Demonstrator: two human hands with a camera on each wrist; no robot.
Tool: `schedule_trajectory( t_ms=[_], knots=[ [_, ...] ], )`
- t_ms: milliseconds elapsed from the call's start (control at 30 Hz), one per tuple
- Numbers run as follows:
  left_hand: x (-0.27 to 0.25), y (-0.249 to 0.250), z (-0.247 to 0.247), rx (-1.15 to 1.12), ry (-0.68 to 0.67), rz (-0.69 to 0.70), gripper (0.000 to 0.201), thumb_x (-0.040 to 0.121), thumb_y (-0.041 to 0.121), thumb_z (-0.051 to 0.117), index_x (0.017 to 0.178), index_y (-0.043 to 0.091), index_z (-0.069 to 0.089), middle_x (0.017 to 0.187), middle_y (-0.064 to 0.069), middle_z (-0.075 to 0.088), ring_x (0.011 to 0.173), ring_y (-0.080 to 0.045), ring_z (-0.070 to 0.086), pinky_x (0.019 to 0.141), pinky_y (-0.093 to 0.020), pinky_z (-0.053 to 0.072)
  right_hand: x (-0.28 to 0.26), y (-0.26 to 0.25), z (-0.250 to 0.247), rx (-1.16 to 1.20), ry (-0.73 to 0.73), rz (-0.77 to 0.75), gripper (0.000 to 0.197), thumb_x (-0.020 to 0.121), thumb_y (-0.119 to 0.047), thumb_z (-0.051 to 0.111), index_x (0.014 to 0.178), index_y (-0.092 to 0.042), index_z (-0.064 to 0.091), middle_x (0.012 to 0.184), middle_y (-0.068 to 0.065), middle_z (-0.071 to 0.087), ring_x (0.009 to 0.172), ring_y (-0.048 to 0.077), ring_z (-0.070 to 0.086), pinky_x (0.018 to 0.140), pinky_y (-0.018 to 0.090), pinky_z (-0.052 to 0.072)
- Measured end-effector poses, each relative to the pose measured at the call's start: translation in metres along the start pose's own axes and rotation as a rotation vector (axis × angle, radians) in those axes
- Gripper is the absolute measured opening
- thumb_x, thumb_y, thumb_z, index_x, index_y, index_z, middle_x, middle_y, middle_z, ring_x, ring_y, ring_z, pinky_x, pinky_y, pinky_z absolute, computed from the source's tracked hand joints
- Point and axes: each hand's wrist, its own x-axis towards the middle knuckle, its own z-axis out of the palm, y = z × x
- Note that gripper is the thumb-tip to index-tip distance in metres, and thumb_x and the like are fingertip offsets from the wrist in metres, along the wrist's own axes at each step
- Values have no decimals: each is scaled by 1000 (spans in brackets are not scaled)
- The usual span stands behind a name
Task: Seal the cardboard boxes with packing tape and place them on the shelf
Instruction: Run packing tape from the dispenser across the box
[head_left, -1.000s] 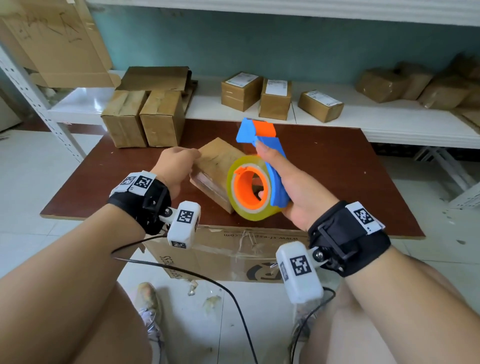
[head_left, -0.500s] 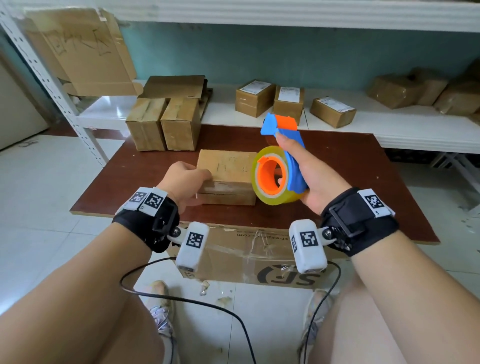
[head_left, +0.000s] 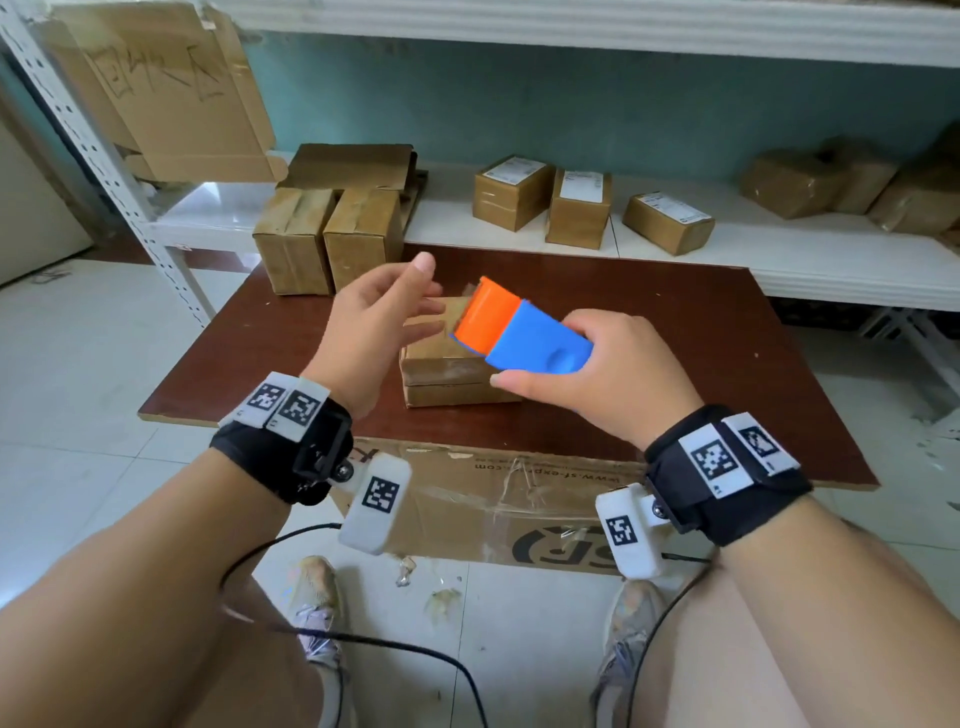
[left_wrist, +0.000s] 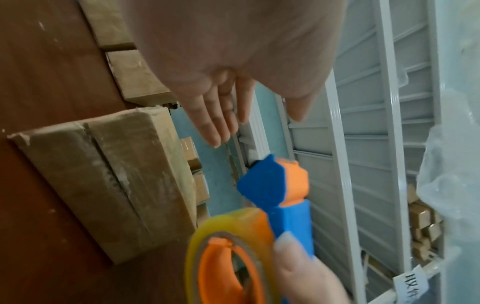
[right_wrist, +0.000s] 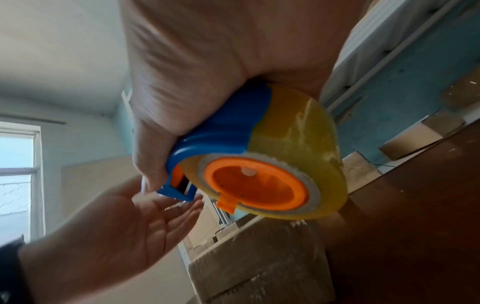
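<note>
Box (head_left: 457, 364) shut, under tape dispenser (head_left: 524, 332)

Glossy plastic tape dispenser (head_left: 522, 332); matt cardboard box (head_left: 447, 376); wood table (head_left: 675, 364).

Head view looks down over the table (head_left: 675, 332) — both wrist views, close in, share its box (left_wrist: 109, 176).

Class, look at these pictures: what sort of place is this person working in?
Probably a small parcel packing or storage room: labelled cardboard boxes sit on white metal shelving, and the right hand holds a tape dispenser over a box.
</note>
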Motion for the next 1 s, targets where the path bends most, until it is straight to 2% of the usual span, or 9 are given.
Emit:
schedule_trajectory(
  t_ms=[67, 200, 300, 400, 500, 600, 667, 833, 1000],
  knots=[
    [-8, 4, 3, -41, -137, -46, 47, 94, 55, 71, 117, 13, 75, 119, -10, 78, 114, -24, 74, 97, -37, 61, 1, 1, 4, -44, -4, -22, 82, 61, -95, 69, 71, -16, 53, 62, 2, 52, 58, 22, 52, 55, 49, 45],
    [-13, 5, 0, -71, -274, -110, 36, 101, 34, 64, 120, 4, 74, 121, -21, 76, 107, -25, 75, 83, -32, 62, 4, 1, 6, -76, -35, -24, 80, 59, -98, 66, 73, -20, 56, 64, -1, 55, 60, 18, 55, 56, 48, 48],
    [-9, 0, -3, -93, -263, -109, 41, 99, 28, 68, 129, 0, 70, 120, -23, 75, 105, -27, 75, 82, -33, 63, 5, -1, 7, -89, -48, -26, 80, 58, -100, 64, 74, -22, 56, 65, -3, 57, 61, 16, 57, 56, 45, 49],
    [-6, -4, -6, -120, -267, -133, 39, 94, 29, 67, 123, 4, 74, 109, -16, 78, 97, -21, 75, 83, -32, 63, 6, -2, 8, -91, -52, -27, 81, 58, -101, 63, 74, -22, 56, 66, -2, 57, 61, 16, 57, 57, 45, 49],
    [-3, -6, -10, -167, -267, -175, 40, 92, 30, 69, 122, 5, 75, 106, -17, 72, 93, -19, 72, 94, -38, 63, 7, -2, 9, -83, -59, -33, 81, 58, -101, 63, 73, -21, 56, 65, -1, 56, 61, 17, 56, 57, 46, 48],
    [-4, -7, -10, -156, -271, -199, 39, 89, 30, 70, 120, 7, 76, 102, -13, 74, 86, -15, 71, 85, -31, 63, 6, -4, 9, -104, -76, -59, 79, 58, -101, 61, 73, -24, 54, 64, -3, 56, 61, 15, 56, 55, 42, 46],
    [-5, -7, -10, -140, -274, -215, 40, 88, 29, 70, 120, 6, 75, 106, -15, 75, 90, -18, 70, 80, -30, 63, 6, -5, 10, -108, -91, -61, 80, 57, -102, 59, 72, -23, 54, 64, -3, 55, 61, 16, 56, 55, 42, 46],
    [-5, -7, -11, -110, -256, -248, 43, 88, 31, 69, 115, -2, 72, 115, -28, 64, 103, -33, 62, 93, -42, 63, 6, -6, 12, -120, -103, -59, 76, 60, -98, 64, 73, -24, 53, 65, -4, 56, 61, 15, 56, 54, 36, 41],
    [-4, -8, -8, -10, -168, -215, 23, 109, 15, 57, 97, 6, 74, 94, -16, 71, 78, -18, 68, 69, -29, 62, 6, -12, 16, -117, -103, -66, 69, 63, -90, 72, 72, -25, 50, 65, -5, 54, 61, 14, 54, 54, 32, 37]
  ],
)
